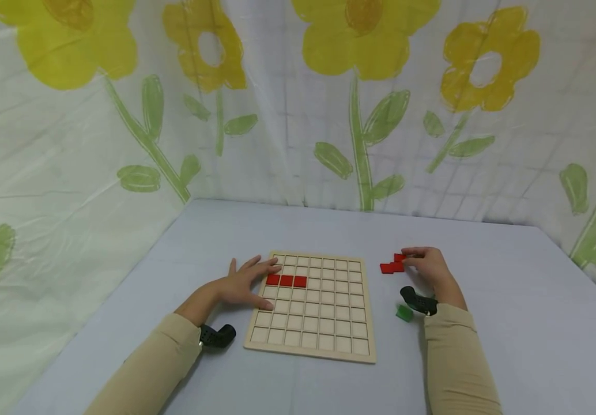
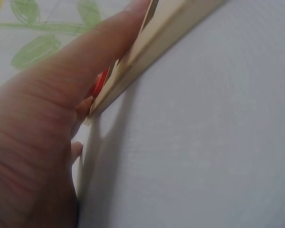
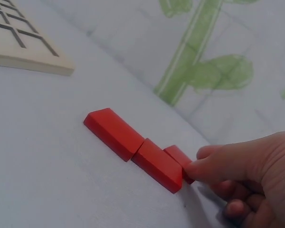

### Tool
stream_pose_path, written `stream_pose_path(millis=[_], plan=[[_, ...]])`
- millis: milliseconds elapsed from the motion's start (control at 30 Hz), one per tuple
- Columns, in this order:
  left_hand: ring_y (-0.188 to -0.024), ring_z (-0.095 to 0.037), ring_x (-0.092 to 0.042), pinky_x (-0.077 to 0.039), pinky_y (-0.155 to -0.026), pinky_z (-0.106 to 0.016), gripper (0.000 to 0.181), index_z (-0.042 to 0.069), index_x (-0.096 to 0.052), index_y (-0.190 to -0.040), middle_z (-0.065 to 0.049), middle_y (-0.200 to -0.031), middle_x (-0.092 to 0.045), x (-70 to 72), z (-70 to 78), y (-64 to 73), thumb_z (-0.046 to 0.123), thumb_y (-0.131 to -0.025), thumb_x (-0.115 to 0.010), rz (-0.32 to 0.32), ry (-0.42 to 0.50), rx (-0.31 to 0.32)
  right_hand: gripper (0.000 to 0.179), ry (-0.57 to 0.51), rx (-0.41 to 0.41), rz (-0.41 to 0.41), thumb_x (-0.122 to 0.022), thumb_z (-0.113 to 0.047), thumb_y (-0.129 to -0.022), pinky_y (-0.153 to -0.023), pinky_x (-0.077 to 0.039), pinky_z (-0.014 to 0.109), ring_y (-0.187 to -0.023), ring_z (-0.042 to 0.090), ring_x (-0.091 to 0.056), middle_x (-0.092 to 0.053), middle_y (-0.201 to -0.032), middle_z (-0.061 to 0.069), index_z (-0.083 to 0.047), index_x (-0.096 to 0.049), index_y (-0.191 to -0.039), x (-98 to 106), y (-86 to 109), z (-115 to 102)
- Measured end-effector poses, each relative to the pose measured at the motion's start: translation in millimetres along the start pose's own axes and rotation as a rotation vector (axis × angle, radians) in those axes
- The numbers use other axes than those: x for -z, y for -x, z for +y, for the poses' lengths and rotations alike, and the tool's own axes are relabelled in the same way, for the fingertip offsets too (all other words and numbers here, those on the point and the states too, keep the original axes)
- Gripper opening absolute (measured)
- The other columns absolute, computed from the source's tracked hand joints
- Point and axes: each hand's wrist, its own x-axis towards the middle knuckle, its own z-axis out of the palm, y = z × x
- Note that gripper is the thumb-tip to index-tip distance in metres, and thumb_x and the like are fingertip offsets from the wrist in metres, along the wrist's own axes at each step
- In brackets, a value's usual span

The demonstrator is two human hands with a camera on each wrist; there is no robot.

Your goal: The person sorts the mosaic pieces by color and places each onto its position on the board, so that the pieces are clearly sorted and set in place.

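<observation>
A wooden grid board (image 1: pixel 310 358) lies on the table with three red tiles (image 1: pixel 286 280) side by side in one row at its left. My left hand (image 1: pixel 238 285) is spread over the board's left edge, thumb and fingertips on the frame and cells around that row. The left wrist view shows its thumb (image 2: pixel 99 47) lying across the wooden rim. Right of the board, my right hand (image 1: pixel 427 266) pinches the farthest of three loose red tiles (image 3: pixel 179 159) between thumb and curled fingers. The other two red tiles (image 3: pixel 156 164) lie end to end beside it.
Green pieces (image 1: pixel 404 313) lie near the right wrist, partly hidden by the black wrist camera (image 1: pixel 418 301). A white curtain (image 1: pixel 277 115) with painted yellow flowers hangs behind the pale table (image 1: pixel 536 323) and along its left side.
</observation>
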Motion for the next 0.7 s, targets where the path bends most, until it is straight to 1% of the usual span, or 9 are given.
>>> stream_pose_path(millis=[233, 333, 433, 500, 600, 700], plan=[[-0.146, -0.031, 0.000, 0.019, -0.103, -0.067, 0.085, 0.026, -0.040, -0.141, 0.004, -0.156, -0.020, -0.9, -0.8, 0.1, 0.053, -0.070, -0.075, 0.005, -0.001, 0.001, 0.041, 0.036, 0.006, 0.008, -0.057, -0.010, -0.087, -0.078, -0.038, 0.026, -0.107, 0.027, -0.043, -0.052, -0.127, 0.024, 0.001, -0.055, -0.126, -0.8, -1.9, 1.2], [-0.146, -0.032, 0.000, 0.018, -0.103, -0.067, 0.085, 0.026, -0.040, -0.141, 0.004, -0.156, -0.020, -1.7, -0.7, 0.2, 0.053, -0.070, -0.075, 0.002, -0.001, 0.002, 0.041, 0.042, 0.009, 0.009, -0.059, -0.009, -0.085, -0.077, -0.037, 0.025, -0.106, 0.027, -0.044, -0.054, -0.125, 0.024, 0.001, -0.056, -0.125, -1.2, -1.5, 1.4], [-0.146, -0.032, 0.000, 0.018, -0.103, -0.067, 0.084, 0.026, -0.040, -0.141, 0.004, -0.156, -0.020, -1.8, -0.2, 0.2, 0.053, -0.070, -0.075, 0.006, -0.002, -0.001, 0.041, 0.051, 0.016, 0.014, -0.061, -0.009, -0.085, -0.074, -0.038, 0.025, -0.101, 0.026, -0.044, -0.056, -0.117, 0.022, 0.002, -0.056, -0.125, -2.1, -0.9, 0.5], [-0.145, -0.032, 0.000, 0.018, -0.103, -0.067, 0.084, 0.026, -0.040, -0.141, 0.004, -0.156, -0.020, -1.6, -0.3, 0.2, 0.052, -0.070, -0.075, 0.008, -0.002, -0.003, 0.041, 0.065, 0.024, 0.020, -0.062, -0.010, -0.085, -0.070, -0.038, 0.024, -0.095, 0.024, -0.044, -0.057, -0.107, 0.018, 0.002, -0.057, -0.124, -2.7, -1.1, 0.1], [-0.145, -0.032, -0.001, 0.018, -0.103, -0.068, 0.084, 0.025, -0.040, -0.141, 0.003, -0.156, -0.020, -1.7, -0.8, 0.0, 0.052, -0.070, -0.075, 0.011, -0.001, -0.005, 0.040, 0.089, 0.029, 0.026, -0.063, -0.011, -0.086, -0.066, -0.036, 0.024, -0.088, 0.020, -0.042, -0.054, -0.094, 0.008, 0.002, -0.057, -0.124, -3.1, -1.2, -0.3], [-0.145, -0.033, -0.001, 0.018, -0.103, -0.068, 0.084, 0.025, -0.040, -0.141, 0.003, -0.156, -0.021, -2.3, -1.3, -0.6, 0.052, -0.070, -0.075, 0.010, 0.001, -0.006, 0.040, 0.107, 0.036, 0.021, -0.064, -0.011, -0.086, -0.063, -0.036, 0.024, -0.084, 0.019, -0.041, -0.053, -0.087, 0.005, 0.003, -0.058, -0.123, -2.6, 0.5, -0.6]])
